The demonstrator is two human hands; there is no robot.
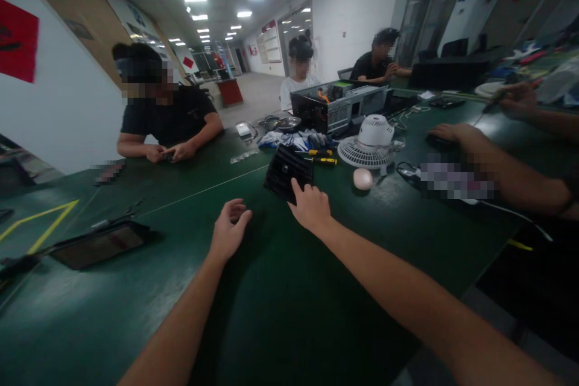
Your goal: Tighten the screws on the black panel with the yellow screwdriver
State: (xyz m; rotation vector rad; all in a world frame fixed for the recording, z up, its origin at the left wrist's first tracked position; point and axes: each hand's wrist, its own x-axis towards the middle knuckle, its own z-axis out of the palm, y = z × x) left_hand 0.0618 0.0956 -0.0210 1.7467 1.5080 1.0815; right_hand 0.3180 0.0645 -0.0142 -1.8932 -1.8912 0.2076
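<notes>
My right hand [311,206] is at the near corner of a black ribbed case [284,170] with slots and a small light-coloured spot on it. The index finger is stretched onto its top, the thumb lies at its near edge, and the other fingers are curled. My left hand [230,226] rests on the green table [271,289] to the left of the case, holding nothing, its fingers loosely bent and the thumb apart. Just beyond the case lie two yellow-and-black screwdrivers [322,161], partly behind it.
A white fan [371,145] and a pale mouse [362,179] stand right of the case. Behind are gloves [294,139] and an opened computer case [339,108]. A dark tablet-like device [102,244] leans at left. Several people sit around; a co-worker's arm [497,157] reaches in from the right.
</notes>
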